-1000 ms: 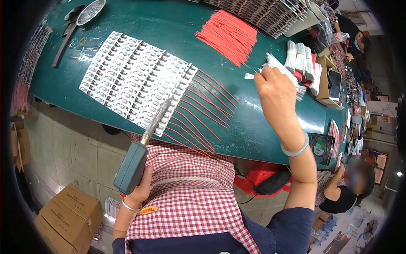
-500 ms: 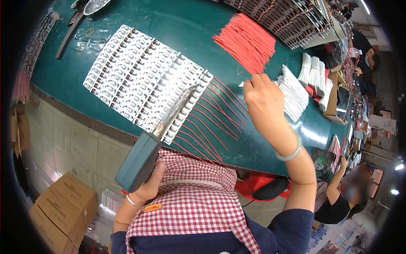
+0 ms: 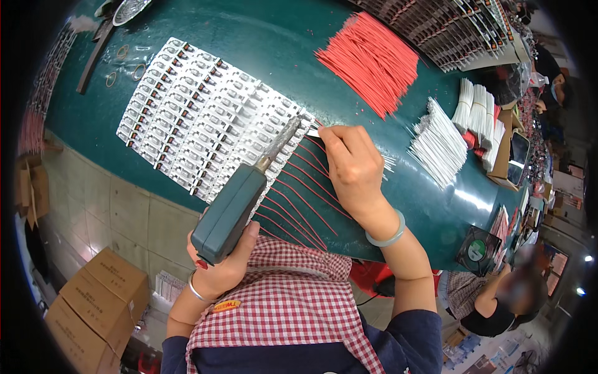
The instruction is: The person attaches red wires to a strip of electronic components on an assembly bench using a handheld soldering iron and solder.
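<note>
Gripped in the left hand [image 3: 227, 265], the green soldering gun [image 3: 232, 209] has swung up to the white parts [image 3: 205, 118] on the green surface [image 3: 274, 43]. Right hand [image 3: 355, 168], back from the wire piles, pinches a white wire [image 3: 313, 131] at the gun's tip, so a joint looks ready.

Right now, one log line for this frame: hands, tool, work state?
left hand: holds soldering gun, tip at board row | right hand: pinches white wire at tip | red wires: attached, fanned on green table
</note>
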A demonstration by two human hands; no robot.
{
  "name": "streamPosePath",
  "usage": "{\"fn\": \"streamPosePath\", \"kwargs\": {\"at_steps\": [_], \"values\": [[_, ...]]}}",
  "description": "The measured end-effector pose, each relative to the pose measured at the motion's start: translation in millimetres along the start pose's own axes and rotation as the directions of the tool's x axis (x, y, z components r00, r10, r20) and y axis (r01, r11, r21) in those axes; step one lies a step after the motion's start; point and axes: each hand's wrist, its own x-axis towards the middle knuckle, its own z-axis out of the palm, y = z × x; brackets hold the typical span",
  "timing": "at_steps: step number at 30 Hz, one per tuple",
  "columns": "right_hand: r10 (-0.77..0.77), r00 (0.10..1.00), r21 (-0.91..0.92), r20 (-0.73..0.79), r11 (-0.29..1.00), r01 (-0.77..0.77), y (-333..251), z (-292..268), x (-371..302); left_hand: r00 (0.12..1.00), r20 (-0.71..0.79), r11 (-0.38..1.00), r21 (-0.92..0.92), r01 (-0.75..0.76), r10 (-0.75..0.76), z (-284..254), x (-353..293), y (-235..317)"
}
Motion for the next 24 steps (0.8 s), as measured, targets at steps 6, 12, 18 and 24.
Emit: {"fn": "streamPosePath", "kwargs": {"at_steps": [6, 12, 18, 24], "values": [[0.019, 1.000, 0.013, -0.012, 1.000, -0.019, 0, 1, 0, 1.000, 0.020, 1.000, -0.019, -0.022, 0.022, 4, 11, 6], [0.020, 1.000, 0.024, -0.012, 1.000, -0.019, 1, 1, -1, 0.998, 0.043, 0.998, -0.007, -0.056, 0.056, 8, 16, 7], [0.021, 1.000, 0.026, -0.001, 0.999, -0.021, 0, 0, 0, 0.994, 0.029, 0.993, 0.048, -0.106, 0.105, 10, 20, 10], [0.023, 1.000, 0.024, 0.002, 0.999, -0.023, -1, 0, 0, 0.991, 0.073, 0.986, 0.119, -0.118, 0.109, 9, 21, 14]]}}
